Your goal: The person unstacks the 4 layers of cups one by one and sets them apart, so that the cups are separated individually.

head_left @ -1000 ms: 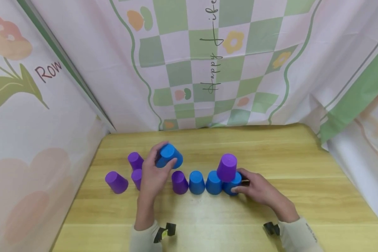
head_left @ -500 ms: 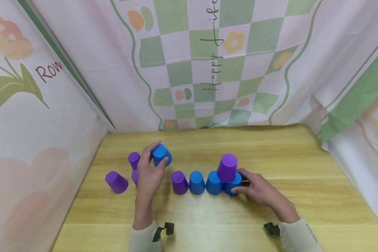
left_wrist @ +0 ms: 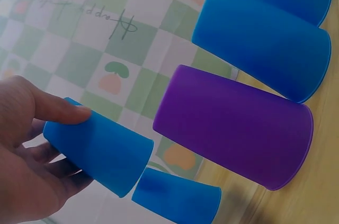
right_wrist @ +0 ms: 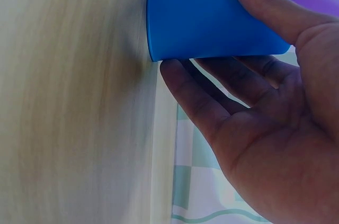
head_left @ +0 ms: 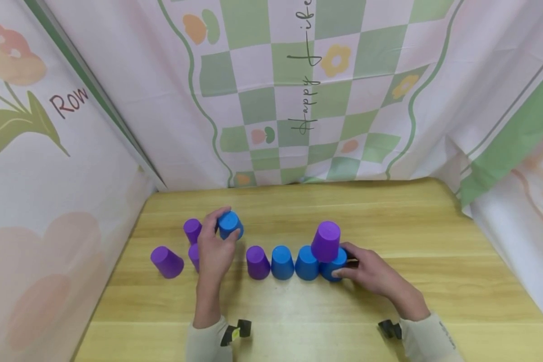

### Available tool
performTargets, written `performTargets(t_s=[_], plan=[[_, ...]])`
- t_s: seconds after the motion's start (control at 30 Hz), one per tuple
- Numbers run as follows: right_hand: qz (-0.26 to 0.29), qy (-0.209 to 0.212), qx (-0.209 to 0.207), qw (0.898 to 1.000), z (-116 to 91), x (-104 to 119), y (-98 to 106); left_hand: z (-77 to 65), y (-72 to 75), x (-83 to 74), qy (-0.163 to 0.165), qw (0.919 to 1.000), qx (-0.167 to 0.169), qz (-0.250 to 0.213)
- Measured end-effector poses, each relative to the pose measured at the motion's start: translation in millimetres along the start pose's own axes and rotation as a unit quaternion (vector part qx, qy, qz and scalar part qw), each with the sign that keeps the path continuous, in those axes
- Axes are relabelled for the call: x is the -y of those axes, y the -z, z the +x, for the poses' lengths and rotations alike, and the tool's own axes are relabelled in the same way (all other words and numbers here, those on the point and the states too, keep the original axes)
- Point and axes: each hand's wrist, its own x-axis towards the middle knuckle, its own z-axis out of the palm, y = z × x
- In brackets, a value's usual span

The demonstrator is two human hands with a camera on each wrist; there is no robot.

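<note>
In the head view my left hand (head_left: 215, 251) grips an upside-down blue cup (head_left: 229, 221) left of the row's far side. The left wrist view shows thumb and fingers round this blue cup (left_wrist: 100, 150), its rim just above a second blue cup (left_wrist: 177, 196). My right hand (head_left: 368, 269) holds the blue cup (head_left: 332, 270) at the row's right end, thumb on its near side; in the right wrist view that blue cup (right_wrist: 212, 17) stands on the table. A purple cup (head_left: 327, 241) sits upside down across the two rightmost blue cups.
The row continues left with a blue cup (head_left: 307, 264), another blue cup (head_left: 282, 262) and a purple cup (head_left: 258, 262). Further left stand a purple cup (head_left: 167, 262), one behind (head_left: 192, 230), and one partly hidden by my left hand. A patterned curtain (head_left: 298, 100) borders the wooden table (head_left: 307, 322).
My left hand has moved left with its blue cup, then slightly lower, and the cup now overlaps the one beneath it. My right hand has stayed at its cup.
</note>
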Motion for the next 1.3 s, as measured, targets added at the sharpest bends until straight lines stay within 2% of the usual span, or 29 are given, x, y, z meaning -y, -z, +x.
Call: performTargets(t_s=[0.57,0.77,1.03,1.3], plan=[[-0.001,0.005,-0.004,1.000,0,-2,-1,5.1,-3.5,8.7,0.052,0.9987,-0.002,0.003],[-0.003,0.003,-0.004,1.000,-1,-1,-1,6.3,-4.1,13.4,0.067,0.9976,0.010,0.009],[0.000,0.003,-0.002,1.000,0,1,0,7.1,-7.8,24.4,0.073,0.9964,0.019,0.038],[0.003,0.000,-0.001,1.000,-1,1,-1,5.9,-8.4,26.7,0.083,0.9935,0.028,0.073]])
